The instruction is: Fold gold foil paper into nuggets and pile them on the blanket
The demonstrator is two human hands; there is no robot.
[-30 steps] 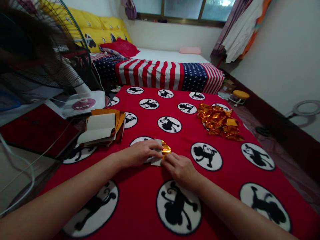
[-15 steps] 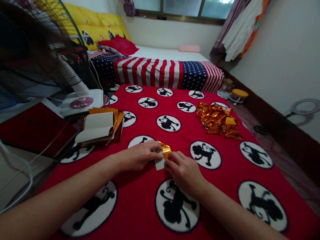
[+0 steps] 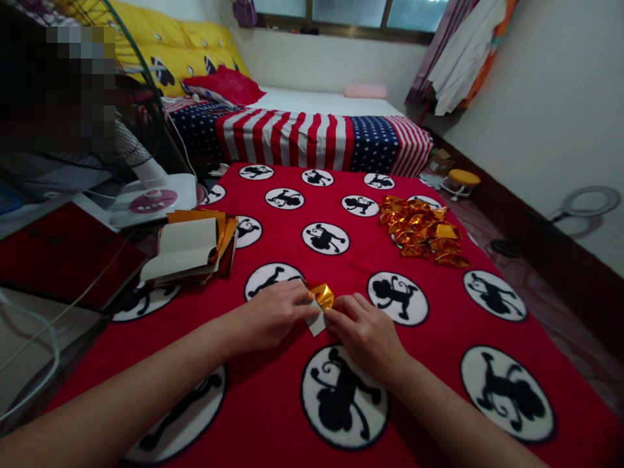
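Between my hands is a partly folded sheet of gold foil paper (image 3: 322, 296), its pale backing showing toward me. My left hand (image 3: 273, 311) pinches the paper's left side, fingers closed. At its right edge my right hand (image 3: 363, 328) also pinches it, thumb and fingertips together. The hands sit just above or on the red cloth (image 3: 336, 270) with round monkey prints; exact contact is unclear. Beyond my right hand lies a heap of folded gold foil pieces (image 3: 422, 231). To the far left is a stack of gold paper sheets (image 3: 188, 244), white backs partly up.
A fan base (image 3: 153, 195) stands left of the paper stack, beside a dark red board (image 3: 63, 250) and cables. At the back is a bed (image 3: 312, 140) with a striped, starred cover. A yellow stool (image 3: 463, 177) stands on the floor at right.
The paper between my hands has turned slightly, its pale corner now pointing more downward, and its gold part looks more raised and curved. Both hands keep their pinch. The whole view has shifted slightly.
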